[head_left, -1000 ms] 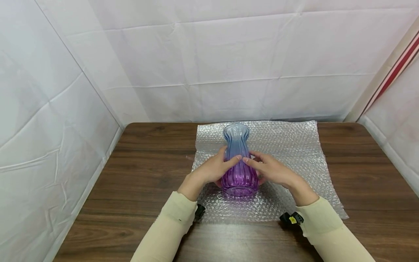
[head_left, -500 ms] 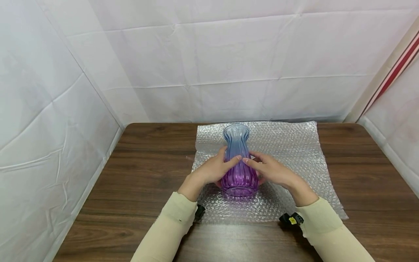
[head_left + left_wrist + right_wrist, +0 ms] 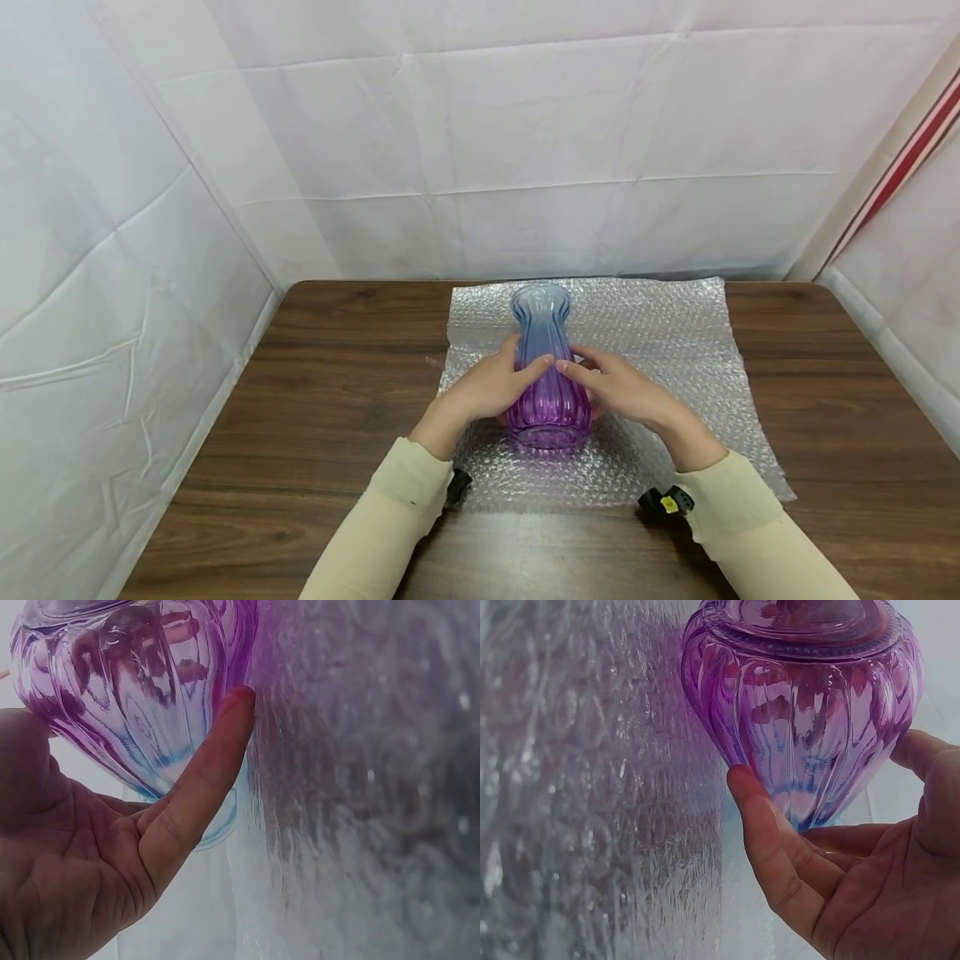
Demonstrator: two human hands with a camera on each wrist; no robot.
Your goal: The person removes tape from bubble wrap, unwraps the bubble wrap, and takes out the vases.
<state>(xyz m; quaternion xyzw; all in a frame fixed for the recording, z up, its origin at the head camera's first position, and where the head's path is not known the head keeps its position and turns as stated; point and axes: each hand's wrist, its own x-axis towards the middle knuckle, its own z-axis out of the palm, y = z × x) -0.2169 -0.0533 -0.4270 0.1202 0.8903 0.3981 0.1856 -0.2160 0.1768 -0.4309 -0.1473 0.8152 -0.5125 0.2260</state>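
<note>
A ribbed glass vase [image 3: 550,408], blue at its flared mouth and purple toward its base, lies on its side over a sheet of bubble wrap [image 3: 667,333]. Its mouth points to the back of the table. My left hand [image 3: 487,385] grips it from the left, thumb on top, and my right hand [image 3: 630,390] grips it from the right in the same way. The two thumb tips nearly meet on the upper side. Fingers curve under the glass in the left wrist view, where the vase [image 3: 135,682] shows its purple end, and likewise in the right wrist view.
The bubble wrap covers the middle and back of a dark wooden table [image 3: 337,417]. White cloth walls [image 3: 525,150] stand behind and at the sides, with a red stripe [image 3: 911,167] at the right corner.
</note>
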